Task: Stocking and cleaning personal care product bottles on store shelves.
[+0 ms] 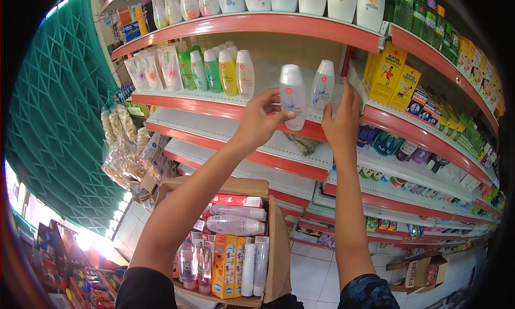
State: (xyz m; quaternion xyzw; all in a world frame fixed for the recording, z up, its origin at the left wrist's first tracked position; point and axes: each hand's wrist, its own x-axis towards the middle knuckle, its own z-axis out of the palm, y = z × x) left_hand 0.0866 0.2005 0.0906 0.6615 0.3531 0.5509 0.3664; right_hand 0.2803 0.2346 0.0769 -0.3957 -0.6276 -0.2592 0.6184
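Note:
My left hand (261, 117) grips a clear plastic bottle of face tonic with a white cap (293, 95), held upright just in front of the shelf edge. A matching white-capped bottle (322, 85) stands slightly tilted on the shelf to its right. Beside that one, my right hand (342, 121) is spread, thumb at the bottle's lower right side and fingers pointing up past it. Whether the thumb touches the bottle is hard to tell. Farther left on the same shelf stand several face tonic bottles (227, 73) in green, yellow and clear, next to white refill pouches (170, 67).
Below my arms an open cardboard box (277, 248) holds bottles, tubes and cartons. A checked cloth (303, 143) lies on a lower shelf. Yellow cartons (385, 73) fill the adjoining right shelf. Bags of snacks (122, 148) hang at left by a green folding gate (56, 107).

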